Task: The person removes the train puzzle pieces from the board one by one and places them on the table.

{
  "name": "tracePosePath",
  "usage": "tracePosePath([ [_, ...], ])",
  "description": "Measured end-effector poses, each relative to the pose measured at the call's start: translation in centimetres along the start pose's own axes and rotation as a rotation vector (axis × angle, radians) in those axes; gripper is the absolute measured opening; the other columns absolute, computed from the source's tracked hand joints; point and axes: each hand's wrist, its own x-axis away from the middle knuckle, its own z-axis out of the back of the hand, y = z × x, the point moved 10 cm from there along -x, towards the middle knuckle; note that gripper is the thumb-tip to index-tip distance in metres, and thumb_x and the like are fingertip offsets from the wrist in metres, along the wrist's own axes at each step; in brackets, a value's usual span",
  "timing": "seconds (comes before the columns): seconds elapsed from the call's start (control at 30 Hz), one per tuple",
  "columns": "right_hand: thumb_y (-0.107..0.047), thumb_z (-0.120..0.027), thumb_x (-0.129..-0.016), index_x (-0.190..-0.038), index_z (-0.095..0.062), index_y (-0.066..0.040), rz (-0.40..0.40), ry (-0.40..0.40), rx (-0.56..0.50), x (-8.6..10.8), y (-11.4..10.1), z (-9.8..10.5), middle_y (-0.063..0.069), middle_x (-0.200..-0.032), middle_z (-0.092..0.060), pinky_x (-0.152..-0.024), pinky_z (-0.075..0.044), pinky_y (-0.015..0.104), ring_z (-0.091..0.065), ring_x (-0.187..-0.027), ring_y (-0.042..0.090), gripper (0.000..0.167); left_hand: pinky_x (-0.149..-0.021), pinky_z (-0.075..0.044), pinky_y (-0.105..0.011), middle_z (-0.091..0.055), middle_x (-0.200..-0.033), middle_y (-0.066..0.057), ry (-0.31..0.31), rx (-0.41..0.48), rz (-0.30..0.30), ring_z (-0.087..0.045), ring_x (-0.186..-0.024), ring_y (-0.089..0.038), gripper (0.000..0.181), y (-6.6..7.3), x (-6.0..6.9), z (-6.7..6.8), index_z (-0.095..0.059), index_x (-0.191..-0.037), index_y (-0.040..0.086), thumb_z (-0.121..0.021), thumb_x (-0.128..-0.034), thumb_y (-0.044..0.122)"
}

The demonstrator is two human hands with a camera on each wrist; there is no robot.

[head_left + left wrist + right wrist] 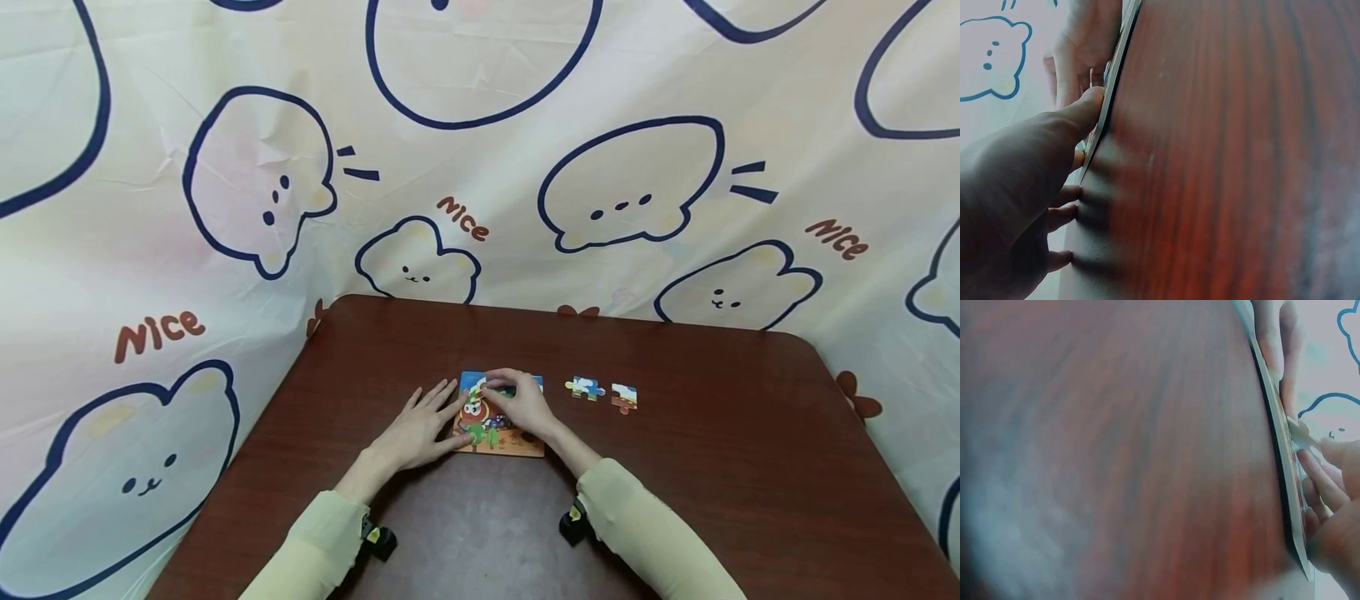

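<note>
Left hand, fingers spread against puzzle; right hand, fingers round piece; loose pieces, head view only

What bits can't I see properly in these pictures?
Puzzle, part of its picture: head view, hidden by the right hand.
Puzzle's left edge, partly: head view, hidden by the left hand.
Held piece's picture: right wrist view, tilted too nearly edge-on.
Loose pieces' fine details: head view, too small.
Sleeves: head view, cut off by the bottom edge.
</note>
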Motion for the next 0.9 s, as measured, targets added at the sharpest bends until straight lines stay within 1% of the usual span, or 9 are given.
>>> tracePosePath([
  [0.1,-0.019,-0.075,-0.106,-0.141,-0.072,-0.004,0.005,0.010,-0.008,0.0,0.0,0.1,0.017,-0.123,-0.082,-0.107,-0.059,0.055,-0.075,-0.122,0.036,0.038,-0.136,-0.020,-0.071,-0.028,-0.182,-0.018,-0.001,0.003,-0.003,-0.023,-0.172,-0.038,0.080,0.0,0.0,0.0,-0.041,-0.171,0.017,-0.062,-0.1080,0.060],
  [0.33,-0.015,-0.081,-0.101,-0.143,-0.070,-0.006,-0.008,0.002,-0.053,-0.2,0.1,0.1,0.015,-0.122,-0.083,-0.114,-0.055,0.060,-0.072,-0.128,0.038,0.044,-0.135,-0.021,-0.071,-0.028,-0.182,-0.018,0.007,-0.001,-0.013,-0.024,-0.172,-0.039,0.079,0.1,-0.1,0.1,-0.041,-0.171,0.017,-0.062,-0.1080,0.061],
  [0.43,-0.015,-0.081,-0.101,-0.142,-0.071,-0.006,-0.006,0.008,-0.045,-0.4,0.1,0.2,0.014,-0.120,-0.084,-0.113,-0.055,0.060,-0.073,-0.126,0.037,0.043,-0.135,-0.021,-0.071,-0.028,-0.182,-0.018,0.010,-0.001,-0.011,-0.024,-0.172,-0.038,0.079,0.1,-0.2,0.1,-0.041,-0.171,0.018,-0.062,-0.1080,0.061],
  [0.57,-0.014,-0.083,-0.099,-0.135,-0.073,-0.003,-0.004,0.029,-0.042,-0.3,0.1,0.6,0.014,-0.115,-0.085,-0.111,-0.056,0.059,-0.075,-0.122,0.037,0.039,-0.135,-0.021,-0.071,-0.028,-0.182,-0.017,0.009,-0.002,-0.008,-0.024,-0.172,-0.038,0.080,0.0,-0.3,-0.1,-0.041,-0.171,0.017,-0.061,-0.1079,0.061],
  [0.67,-0.012,-0.084,-0.098,-0.132,-0.073,-0.001,-0.003,0.056,-0.066,-0.2,0.1,1.5,0.016,-0.114,-0.085,-0.104,-0.059,0.054,-0.075,-0.119,0.037,0.037,-0.135,-0.021,-0.071,-0.028,-0.182,-0.017,0.006,0.002,-0.010,-0.023,-0.172,-0.038,0.082,0.0,-0.3,-0.1,-0.041,-0.171,0.014,-0.062,-0.1079,0.061],
  [0.73,-0.012,-0.085,-0.097,-0.130,-0.072,-0.002,-0.001,0.075,-0.079,0.1,0.2,2.3,0.017,-0.114,-0.084,-0.097,-0.062,0.046,-0.076,-0.114,0.035,0.037,-0.135,-0.022,-0.070,-0.028,-0.182,-0.016,0.004,0.001,-0.010,-0.024,-0.172,-0.037,0.082,-0.1,-0.3,-0.1,-0.041,-0.171,0.013,-0.062,-0.1078,0.061],
  [0.83,-0.011,-0.084,-0.097,-0.130,-0.071,-0.001,0.006,0.088,-0.093,0.4,0.2,3.6,0.020,-0.115,-0.083,-0.087,-0.061,0.031,-0.076,-0.106,0.032,0.037,-0.136,-0.023,-0.069,-0.030,-0.182,-0.015,0.004,-0.006,-0.005,-0.025,-0.172,-0.036,0.083,-0.3,-0.2,0.1,-0.041,-0.171,0.012,-0.063,-0.1076,0.060],
  [0.9,-0.011,-0.084,-0.098,-0.130,-0.070,-0.001,0.015,0.096,-0.085,0.6,0.3,4.6,0.022,-0.115,-0.083,-0.083,-0.059,0.026,-0.076,-0.102,0.031,0.036,-0.136,-0.023,-0.068,-0.030,-0.182,-0.015,0.001,-0.011,0.000,-0.025,-0.172,-0.036,0.083,-0.5,-0.1,0.3,-0.041,-0.171,0.012,-0.063,-0.1074,0.060],
])
